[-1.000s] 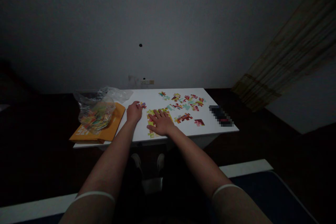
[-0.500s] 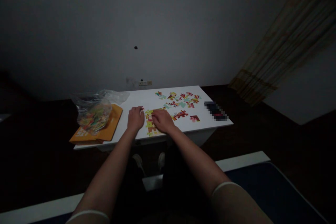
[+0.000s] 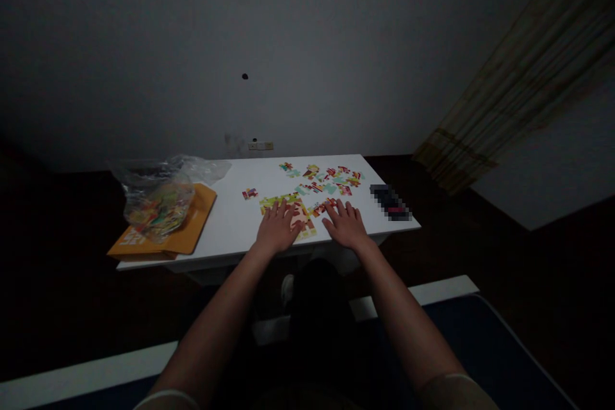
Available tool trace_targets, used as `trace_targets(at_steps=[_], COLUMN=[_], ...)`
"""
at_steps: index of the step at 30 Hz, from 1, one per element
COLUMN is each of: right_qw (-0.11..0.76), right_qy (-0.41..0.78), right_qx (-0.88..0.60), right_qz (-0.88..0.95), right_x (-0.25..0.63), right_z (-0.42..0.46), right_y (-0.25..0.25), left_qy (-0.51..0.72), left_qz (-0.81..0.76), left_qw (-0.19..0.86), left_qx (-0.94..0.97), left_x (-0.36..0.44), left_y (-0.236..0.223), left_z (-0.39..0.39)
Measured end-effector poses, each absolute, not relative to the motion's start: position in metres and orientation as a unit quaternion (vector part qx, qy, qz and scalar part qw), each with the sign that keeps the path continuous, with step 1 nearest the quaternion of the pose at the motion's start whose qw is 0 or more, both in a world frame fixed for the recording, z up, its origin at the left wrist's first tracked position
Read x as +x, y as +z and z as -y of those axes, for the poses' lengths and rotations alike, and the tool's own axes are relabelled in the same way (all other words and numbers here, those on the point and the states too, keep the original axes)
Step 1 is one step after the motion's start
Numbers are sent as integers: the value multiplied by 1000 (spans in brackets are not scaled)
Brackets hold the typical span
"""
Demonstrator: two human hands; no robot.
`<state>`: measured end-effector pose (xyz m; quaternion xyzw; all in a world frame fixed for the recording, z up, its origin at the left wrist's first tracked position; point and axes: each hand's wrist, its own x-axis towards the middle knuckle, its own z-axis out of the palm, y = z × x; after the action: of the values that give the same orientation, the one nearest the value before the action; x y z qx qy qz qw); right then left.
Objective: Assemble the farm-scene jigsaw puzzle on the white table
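My left hand lies with its fingers spread over the joined part of a jigsaw puzzle, covering some of it. That part shows yellow-green along its far side and pinkish brown in the middle. Fingers apart, my right hand rests just right of it, its fingertips at a small cluster of red puzzle pieces. A single puzzle piece lies apart on the white table, beyond and left of my left hand. Several loose puzzle pieces are scattered farther back. Neither hand grips anything that I can see.
An orange box or folder sits at the table's left end, with a clear plastic bag of colourful pieces on it. A dark, pixelated object lies near the right edge of the white table. Behind stands the wall.
My left hand has moved right onto the joined puzzle, exposing the single piece at left. My right hand has moved right off the puzzle, its fingers now spread. The view has shifted slightly.
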<state>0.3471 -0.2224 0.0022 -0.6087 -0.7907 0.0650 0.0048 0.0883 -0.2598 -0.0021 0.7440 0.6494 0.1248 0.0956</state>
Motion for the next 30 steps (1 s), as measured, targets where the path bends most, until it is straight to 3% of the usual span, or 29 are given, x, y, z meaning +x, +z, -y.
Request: trace_targets(at_steps=[30], right_qw=[26], right_qy=[105], right_qx=[-569], right_qz=[815], right_x=[257], right_z=[109], right_y=[7], left_qy=[95], left_qz=[-633], left_qw=[80], left_qx=[764], left_x=[69], left_y=[-2], left_z=[292])
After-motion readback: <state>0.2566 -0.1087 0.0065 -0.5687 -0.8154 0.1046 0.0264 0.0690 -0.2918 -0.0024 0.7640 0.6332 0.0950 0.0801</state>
